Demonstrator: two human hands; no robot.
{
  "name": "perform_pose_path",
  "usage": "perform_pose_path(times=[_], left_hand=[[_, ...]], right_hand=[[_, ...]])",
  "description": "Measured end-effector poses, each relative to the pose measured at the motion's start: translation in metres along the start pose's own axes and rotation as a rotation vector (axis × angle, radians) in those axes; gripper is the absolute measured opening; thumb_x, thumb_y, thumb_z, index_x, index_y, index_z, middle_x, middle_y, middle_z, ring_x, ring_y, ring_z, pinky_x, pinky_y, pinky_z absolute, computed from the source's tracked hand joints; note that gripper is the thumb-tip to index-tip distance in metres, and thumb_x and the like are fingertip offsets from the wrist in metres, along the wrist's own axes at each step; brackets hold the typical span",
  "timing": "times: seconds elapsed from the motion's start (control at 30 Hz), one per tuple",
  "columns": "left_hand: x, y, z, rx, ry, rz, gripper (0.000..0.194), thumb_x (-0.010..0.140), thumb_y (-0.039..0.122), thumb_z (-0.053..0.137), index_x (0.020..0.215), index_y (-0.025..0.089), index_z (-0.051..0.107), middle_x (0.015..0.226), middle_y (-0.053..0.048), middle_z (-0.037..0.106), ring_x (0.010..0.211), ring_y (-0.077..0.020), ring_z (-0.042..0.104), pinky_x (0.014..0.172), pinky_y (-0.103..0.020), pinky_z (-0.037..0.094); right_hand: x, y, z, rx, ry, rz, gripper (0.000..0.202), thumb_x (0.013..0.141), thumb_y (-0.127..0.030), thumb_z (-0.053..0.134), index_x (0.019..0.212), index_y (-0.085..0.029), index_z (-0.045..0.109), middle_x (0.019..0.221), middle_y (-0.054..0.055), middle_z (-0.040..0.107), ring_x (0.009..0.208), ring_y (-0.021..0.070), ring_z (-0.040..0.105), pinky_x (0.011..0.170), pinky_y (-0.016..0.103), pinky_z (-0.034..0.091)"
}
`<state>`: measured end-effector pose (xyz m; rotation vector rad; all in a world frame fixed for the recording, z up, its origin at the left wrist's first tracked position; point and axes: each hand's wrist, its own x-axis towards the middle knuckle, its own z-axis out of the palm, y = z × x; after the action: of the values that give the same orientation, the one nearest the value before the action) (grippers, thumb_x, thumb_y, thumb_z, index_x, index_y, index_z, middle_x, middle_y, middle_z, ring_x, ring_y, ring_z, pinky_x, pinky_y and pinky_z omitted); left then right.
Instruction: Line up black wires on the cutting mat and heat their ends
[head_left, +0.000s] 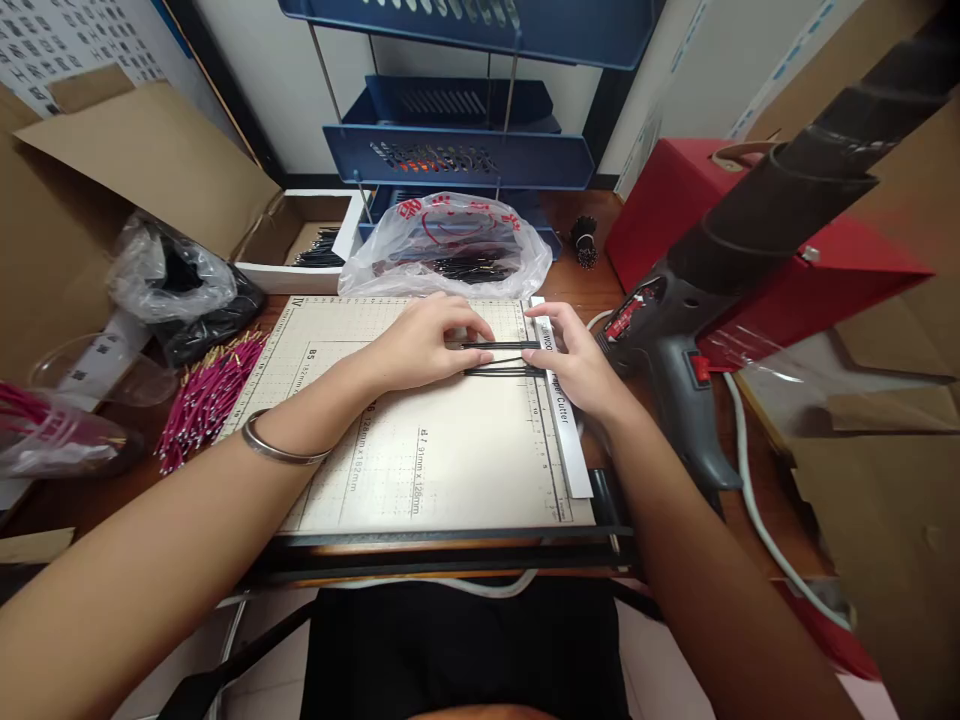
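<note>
Several thin black wires (504, 372) lie side by side across the upper right part of the cream paper cutter board (390, 430). At their left ends, my left hand (427, 342) has its thumb and curled fingers closed around the bundle. My right hand (574, 360) is at the right ends, thumb pressed on the wires and index finger bent beyond them, near the white strip (576, 470) along the board's right edge. Between the hands the wires run roughly parallel, with one slightly slanted. The fingertips partly hide both ends.
Behind the board sits a clear plastic bag (525, 255) with black wires inside, below a blue rack (457, 155). Magenta wires (214, 400) are heaped left. A heat gun (690, 350) and red case (660, 200) stand right. An open cardboard box (165, 160) is back left.
</note>
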<state>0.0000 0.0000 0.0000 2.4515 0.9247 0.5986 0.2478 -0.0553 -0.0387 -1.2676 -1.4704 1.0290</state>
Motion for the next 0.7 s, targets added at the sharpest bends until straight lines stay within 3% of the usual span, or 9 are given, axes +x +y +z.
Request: perform_pose_path(times=[0.17, 0.33, 0.5, 0.7], left_hand=[[-0.001, 0.002, 0.000, -0.021, 0.014, 0.006, 0.024, 0.098, 0.044, 0.072, 0.104, 0.024, 0.084, 0.098, -0.006, 0.076, 0.100, -0.0261, 0.065, 0.098, -0.042, 0.047], [-0.001, 0.010, 0.000, 0.054, 0.140, 0.055, 0.019, 0.095, 0.038, 0.072, 0.090, 0.022, 0.082, 0.101, -0.007, 0.072, 0.102, -0.0273, 0.060, 0.102, -0.046, 0.045], [-0.001, 0.011, 0.003, 0.129, 0.046, 0.134, 0.017, 0.095, 0.034, 0.075, 0.091, 0.024, 0.088, 0.092, -0.008, 0.069, 0.098, -0.0280, 0.056, 0.093, -0.045, 0.043], [-0.001, 0.008, 0.007, 0.140, 0.025, 0.154, 0.017, 0.098, 0.032, 0.074, 0.092, 0.023, 0.088, 0.088, -0.007, 0.070, 0.095, -0.0269, 0.055, 0.090, -0.044, 0.042]], right_hand=[[0.002, 0.003, 0.001, 0.011, 0.004, -0.007, 0.048, 0.076, -0.026, 0.074, 0.122, -0.030, 0.060, 0.126, 0.004, 0.065, 0.123, 0.0317, 0.062, 0.118, 0.054, 0.047], [0.002, 0.005, 0.000, -0.005, 0.005, -0.009, 0.047, 0.078, -0.025, 0.074, 0.122, -0.032, 0.061, 0.127, 0.004, 0.067, 0.125, 0.0322, 0.061, 0.121, 0.056, 0.047], [0.001, 0.006, -0.001, -0.030, 0.010, -0.028, 0.048, 0.078, -0.027, 0.073, 0.124, -0.031, 0.061, 0.132, 0.005, 0.066, 0.132, 0.0332, 0.059, 0.126, 0.057, 0.041], [0.004, 0.008, 0.001, 0.000, 0.030, -0.008, 0.048, 0.074, -0.029, 0.070, 0.122, -0.030, 0.063, 0.132, 0.005, 0.068, 0.135, 0.0345, 0.061, 0.128, 0.059, 0.040]])
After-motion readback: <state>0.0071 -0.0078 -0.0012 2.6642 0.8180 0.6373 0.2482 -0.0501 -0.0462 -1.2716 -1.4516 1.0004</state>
